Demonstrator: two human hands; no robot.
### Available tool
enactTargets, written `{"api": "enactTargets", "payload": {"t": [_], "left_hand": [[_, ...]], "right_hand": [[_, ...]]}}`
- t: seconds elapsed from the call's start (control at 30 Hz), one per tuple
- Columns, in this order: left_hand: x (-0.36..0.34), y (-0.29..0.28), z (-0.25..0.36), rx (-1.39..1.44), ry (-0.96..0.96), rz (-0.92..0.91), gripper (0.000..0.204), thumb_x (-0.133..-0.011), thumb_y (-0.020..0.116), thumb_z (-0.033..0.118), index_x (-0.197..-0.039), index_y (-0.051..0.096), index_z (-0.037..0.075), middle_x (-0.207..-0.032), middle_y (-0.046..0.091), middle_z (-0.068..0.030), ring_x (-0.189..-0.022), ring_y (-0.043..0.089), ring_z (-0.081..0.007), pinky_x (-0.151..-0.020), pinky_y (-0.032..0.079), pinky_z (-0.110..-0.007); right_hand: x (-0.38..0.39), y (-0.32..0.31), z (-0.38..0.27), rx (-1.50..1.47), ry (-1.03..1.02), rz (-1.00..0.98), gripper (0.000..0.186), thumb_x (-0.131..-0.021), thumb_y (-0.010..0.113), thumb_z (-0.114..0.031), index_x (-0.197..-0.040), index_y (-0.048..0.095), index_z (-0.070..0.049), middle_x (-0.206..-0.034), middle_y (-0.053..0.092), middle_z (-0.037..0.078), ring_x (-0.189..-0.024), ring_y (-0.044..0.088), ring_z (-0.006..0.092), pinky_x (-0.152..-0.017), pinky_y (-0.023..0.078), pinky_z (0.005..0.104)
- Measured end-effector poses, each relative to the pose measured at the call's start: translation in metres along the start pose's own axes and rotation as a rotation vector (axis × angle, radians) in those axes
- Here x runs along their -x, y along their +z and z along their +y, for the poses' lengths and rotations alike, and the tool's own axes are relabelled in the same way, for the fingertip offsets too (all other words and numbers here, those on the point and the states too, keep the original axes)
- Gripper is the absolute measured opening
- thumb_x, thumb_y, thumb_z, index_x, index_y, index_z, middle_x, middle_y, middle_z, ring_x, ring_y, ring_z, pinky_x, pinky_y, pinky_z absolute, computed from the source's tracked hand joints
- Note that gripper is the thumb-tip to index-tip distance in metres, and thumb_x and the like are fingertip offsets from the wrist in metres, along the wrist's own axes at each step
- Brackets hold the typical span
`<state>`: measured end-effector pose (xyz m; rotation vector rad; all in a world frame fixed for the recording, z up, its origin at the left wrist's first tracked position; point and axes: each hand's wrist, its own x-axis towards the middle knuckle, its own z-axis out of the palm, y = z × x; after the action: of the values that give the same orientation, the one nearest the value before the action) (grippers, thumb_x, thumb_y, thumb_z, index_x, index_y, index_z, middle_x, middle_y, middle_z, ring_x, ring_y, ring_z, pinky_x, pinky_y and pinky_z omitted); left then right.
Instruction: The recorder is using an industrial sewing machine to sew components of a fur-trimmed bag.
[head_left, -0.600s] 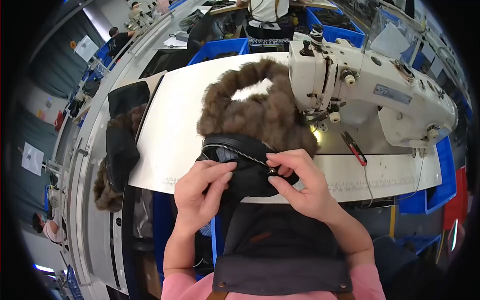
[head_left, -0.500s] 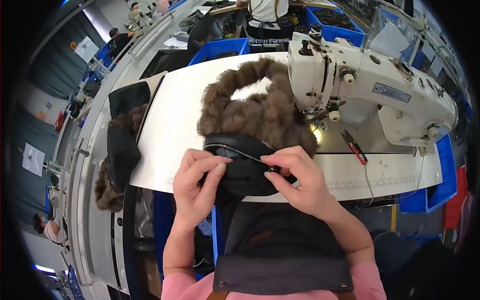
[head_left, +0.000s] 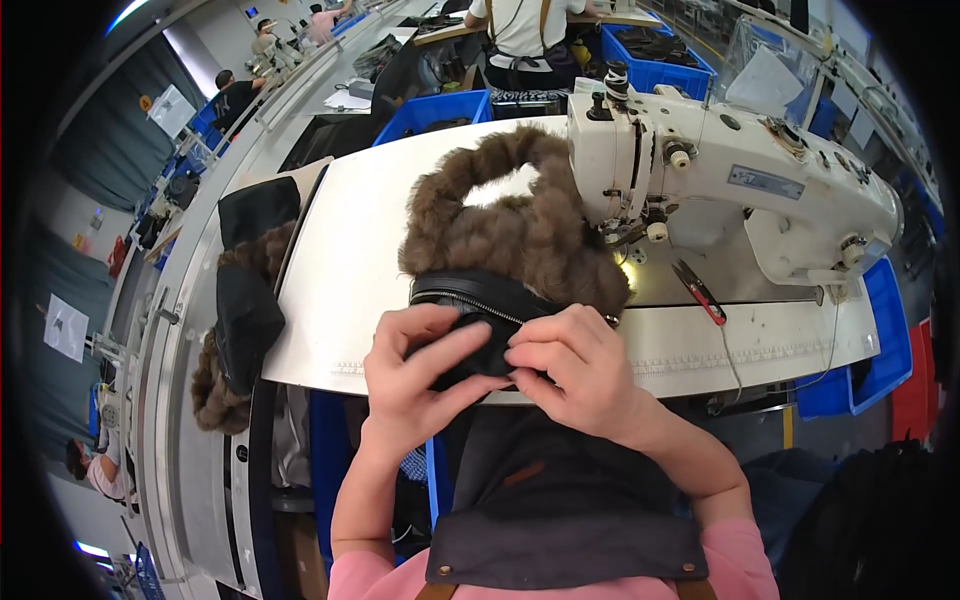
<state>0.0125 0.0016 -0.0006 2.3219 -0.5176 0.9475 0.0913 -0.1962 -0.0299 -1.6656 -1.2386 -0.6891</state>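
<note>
At the near tabletop (head_left: 350,290) edge: black fabric piece (head_left: 470,330), zipped, brown fur trim (head_left: 510,230) attached; likely soft, light, limp; left hand (head_left: 415,385) and right hand (head_left: 580,375) fingers clamped on its near edge; best held there, by the firm seam

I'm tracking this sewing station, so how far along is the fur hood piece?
Looks done: a brown fur trim already runs along the black zippered piece. In hand: left hand and right hand pinch its near edge, away from the sewing machine. Left: another fur piece waits aside.
</note>
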Motion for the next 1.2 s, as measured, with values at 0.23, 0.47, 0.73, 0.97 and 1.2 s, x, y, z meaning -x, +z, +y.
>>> {"api": "enactTargets", "payload": {"t": [0.23, 0.47, 0.73, 0.97, 1.2], "left_hand": [[0.018, 0.003, -0.006, 0.094, -0.096, 0.120, 0.039, -0.074, 0.079, -0.007, -0.109, 0.077, 0.008, -0.111, 0.059, -0.0107, -0.093, 0.062, -0.0182, -0.075, 0.054, -0.027], [0.031, 0.006, -0.012, 0.237, -0.178, 0.168, 0.032, -0.078, 0.077, -0.011, -0.105, 0.078, 0.006, -0.114, 0.059, -0.0123, -0.093, 0.065, -0.0181, -0.080, 0.056, -0.027], [0.031, 0.013, -0.010, 0.408, -0.242, 0.277, 0.046, -0.076, 0.078, -0.009, -0.116, 0.059, 0.000, -0.118, 0.060, -0.0159, -0.102, 0.067, -0.0245, -0.092, 0.057, -0.036], [0.025, 0.009, -0.015, 0.220, -0.179, 0.163, 0.040, -0.074, 0.083, -0.001, -0.105, 0.059, 0.003, -0.104, 0.064, -0.0126, -0.101, 0.064, -0.0243, -0.107, 0.047, -0.047], [0.016, 0.001, 0.008, 0.044, -0.108, 0.078, 0.023, -0.072, 0.084, -0.001, -0.091, 0.072, 0.006, -0.089, 0.061, -0.0069, -0.081, 0.062, -0.0227, -0.077, 0.053, -0.034]], "right_hand": [[0.010, 0.003, 0.002, -0.168, 0.092, 0.065, 0.034, -0.076, 0.076, 0.004, -0.108, 0.069, -0.005, -0.102, 0.067, 0.006, -0.081, 0.062, 0.0233, -0.069, 0.051, 0.0328], [0.007, 0.003, -0.003, -0.187, 0.188, 0.020, 0.031, -0.078, 0.077, 0.002, -0.107, 0.069, -0.004, -0.096, 0.066, 0.005, -0.079, 0.061, 0.0235, -0.068, 0.051, 0.0324], [-0.009, 0.000, -0.007, 0.209, 0.061, -0.085, 0.028, -0.077, 0.080, -0.013, -0.103, 0.070, -0.005, -0.090, 0.061, 0.003, -0.079, 0.059, 0.0230, -0.066, 0.050, 0.0328], [-0.026, 0.003, -0.007, -0.035, 0.108, -0.078, 0.023, -0.080, 0.078, -0.014, -0.098, 0.068, -0.005, -0.091, 0.066, 0.007, -0.078, 0.061, 0.0261, -0.067, 0.053, 0.0356], [-0.012, 0.006, -0.001, -1.159, 0.892, 0.055, 0.014, -0.098, 0.068, -0.016, -0.099, 0.066, -0.002, -0.085, 0.067, -0.003, -0.067, 0.058, 0.0015, -0.056, 0.044, 0.0187]]}}
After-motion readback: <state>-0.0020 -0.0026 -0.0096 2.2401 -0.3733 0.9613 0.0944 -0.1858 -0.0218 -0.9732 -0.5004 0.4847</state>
